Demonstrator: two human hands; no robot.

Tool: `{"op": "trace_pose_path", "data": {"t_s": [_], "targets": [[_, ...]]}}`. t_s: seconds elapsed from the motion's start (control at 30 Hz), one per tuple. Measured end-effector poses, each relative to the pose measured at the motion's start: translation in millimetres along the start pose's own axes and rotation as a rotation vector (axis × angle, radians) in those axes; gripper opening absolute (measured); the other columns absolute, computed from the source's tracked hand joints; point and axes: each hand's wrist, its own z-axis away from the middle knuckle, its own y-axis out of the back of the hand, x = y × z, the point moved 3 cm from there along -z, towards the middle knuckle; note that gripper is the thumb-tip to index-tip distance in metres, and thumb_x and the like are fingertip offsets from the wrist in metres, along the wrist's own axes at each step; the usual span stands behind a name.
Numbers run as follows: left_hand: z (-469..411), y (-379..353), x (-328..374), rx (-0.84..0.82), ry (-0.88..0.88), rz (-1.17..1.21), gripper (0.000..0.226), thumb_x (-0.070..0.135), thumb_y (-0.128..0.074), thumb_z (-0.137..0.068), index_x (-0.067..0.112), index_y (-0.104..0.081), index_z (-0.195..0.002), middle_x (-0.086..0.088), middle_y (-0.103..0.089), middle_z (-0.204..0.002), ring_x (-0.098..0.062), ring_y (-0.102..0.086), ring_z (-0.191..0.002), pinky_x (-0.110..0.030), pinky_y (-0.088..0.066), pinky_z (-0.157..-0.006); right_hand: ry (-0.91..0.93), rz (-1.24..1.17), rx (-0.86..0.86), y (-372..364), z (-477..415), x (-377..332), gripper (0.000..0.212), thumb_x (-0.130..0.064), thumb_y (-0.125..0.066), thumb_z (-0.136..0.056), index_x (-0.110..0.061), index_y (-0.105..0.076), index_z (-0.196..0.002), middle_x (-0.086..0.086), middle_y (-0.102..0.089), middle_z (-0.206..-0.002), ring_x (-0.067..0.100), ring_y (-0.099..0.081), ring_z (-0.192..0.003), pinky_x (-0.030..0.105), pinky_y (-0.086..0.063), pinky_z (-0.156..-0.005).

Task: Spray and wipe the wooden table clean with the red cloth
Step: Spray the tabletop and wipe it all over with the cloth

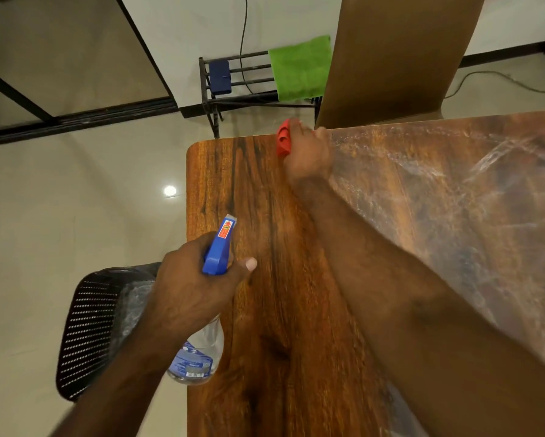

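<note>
Our right hand (307, 154) grips the red cloth (284, 141), mostly hidden beneath it, at the far edge of the wooden table (265, 200). Our left hand (189, 288) wraps the neck of the spray bottle (198, 354) at the table's left edge, hiding its middle. The nozzle points far, the clear body near. Its fill level we cannot tell.

The table (265, 310) is warm brown with dark wood-grain streaks. The cloth (284, 142) is red. The spray bottle (198, 357) is clear, with a blue trigger head and blue label. The towel (299, 69) is bright green; the chair (88, 329) is black with dotted perforations.
</note>
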Motion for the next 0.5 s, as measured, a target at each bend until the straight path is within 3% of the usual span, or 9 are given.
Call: {"op": "trace_pose_path", "data": {"t_s": [0.07,0.2,0.27,0.4,0.5], "targets": [[-3,0,5,0.011,-0.009,0.002,0.04,0.057,-0.065,-0.077,0.018,-0.06,-0.087,0.001,-0.062,-0.074,-0.013,-0.058,-0.067,-0.016,-0.035,-0.059,-0.091,-0.013,0.013,-2,-4,-8,0.083,-0.047,-0.071,-0.089,-0.02,-0.033,-0.158,0.005,-0.052,-0.151,0.031,-0.047,-0.128,0.048,-0.041,-0.106],[-8,-3,19,0.037,-0.03,0.013,0.041,0.057,-0.065,-0.075,0.018,-0.061,-0.085,0.001,-0.061,-0.071,-0.012,-0.059,-0.065,-0.017,-0.036,-0.059,0.157,-0.025,-0.076,-16,23,-64,0.081,-0.038,-0.065,-0.093,-0.02,-0.024,-0.161,0.006,-0.037,-0.163,0.032,-0.036,-0.142,0.05,-0.034,-0.113],[-9,-6,25,0.051,-0.046,0.0,0.036,0.053,-0.069,-0.078,0.018,-0.061,-0.082,0.001,-0.061,-0.068,-0.012,-0.059,-0.063,-0.017,-0.037,-0.058,0.168,-0.039,-0.072,-15,19,-49,0.083,-0.037,-0.066,-0.093,-0.021,-0.022,-0.162,0.005,-0.036,-0.164,0.032,-0.037,-0.141,0.049,-0.036,-0.111],[-7,-7,28,0.054,-0.061,-0.009,0.035,0.05,-0.071,-0.079,0.017,-0.061,-0.082,0.002,-0.06,-0.066,-0.011,-0.058,-0.061,-0.017,-0.037,-0.057,-0.099,0.013,0.047,1,1,35,0.08,-0.035,-0.072,-0.089,-0.021,-0.032,-0.157,0.006,-0.05,-0.152,0.033,-0.048,-0.131,0.05,-0.044,-0.105],[-2,-9,28,0.033,-0.048,0.013,0.043,0.059,-0.063,-0.072,0.018,-0.06,-0.082,0.002,-0.06,-0.068,-0.01,-0.057,-0.062,-0.017,-0.036,-0.058,-0.259,0.052,0.063,11,-2,68,0.085,-0.038,-0.076,-0.087,-0.019,-0.033,-0.158,0.007,-0.051,-0.152,0.034,-0.046,-0.134,0.049,-0.039,-0.108]]}}
